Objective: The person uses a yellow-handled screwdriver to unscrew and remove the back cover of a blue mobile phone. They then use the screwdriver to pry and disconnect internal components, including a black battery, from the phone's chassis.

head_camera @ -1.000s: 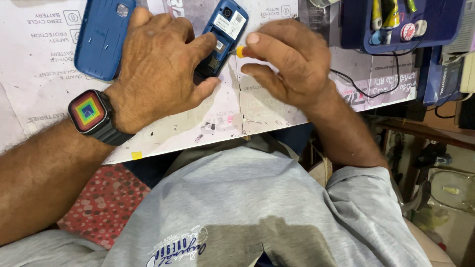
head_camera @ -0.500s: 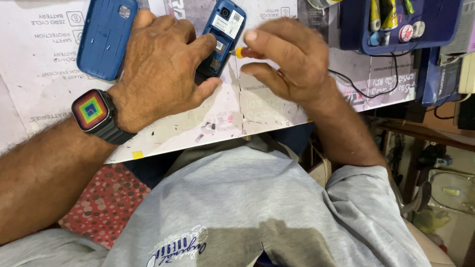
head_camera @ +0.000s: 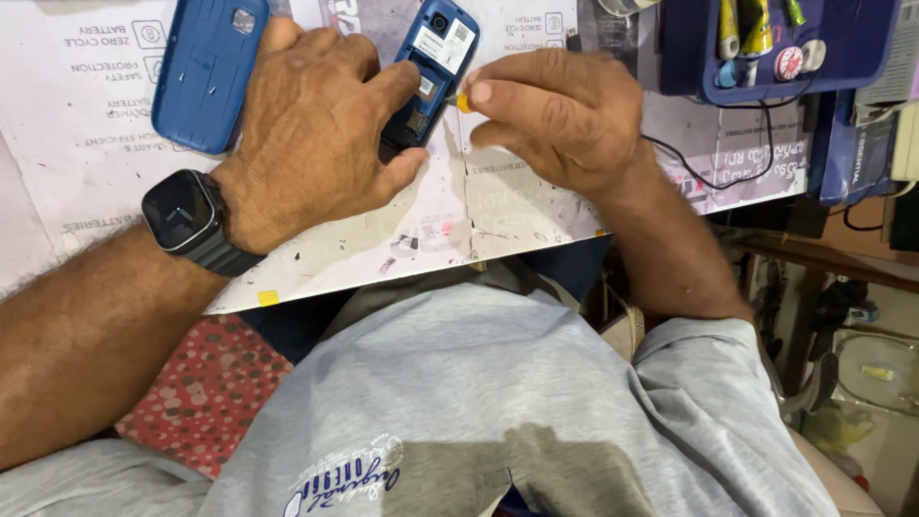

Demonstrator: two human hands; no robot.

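My left hand (head_camera: 311,134) grips a small blue phone (head_camera: 433,59) with its back cover off, lying face down on the white work surface (head_camera: 498,206). The thumb and fingers clamp its lower half. My right hand (head_camera: 565,115) pinches a small tool with a yellow-orange handle (head_camera: 463,102), its tip against the phone's right edge. The tool's shaft is mostly hidden by my fingers. A black smartwatch (head_camera: 182,215) sits on my left wrist.
A blue phone back cover (head_camera: 211,72) lies to the left of my left hand. A blue tray (head_camera: 766,48) with small tools and tubes stands at the upper right, a black cable (head_camera: 708,177) running below it. The table edge is just in front of my body.
The watch screen has gone dark. Both hands and the phone have stayed almost in place, the tool still at the phone's right edge.
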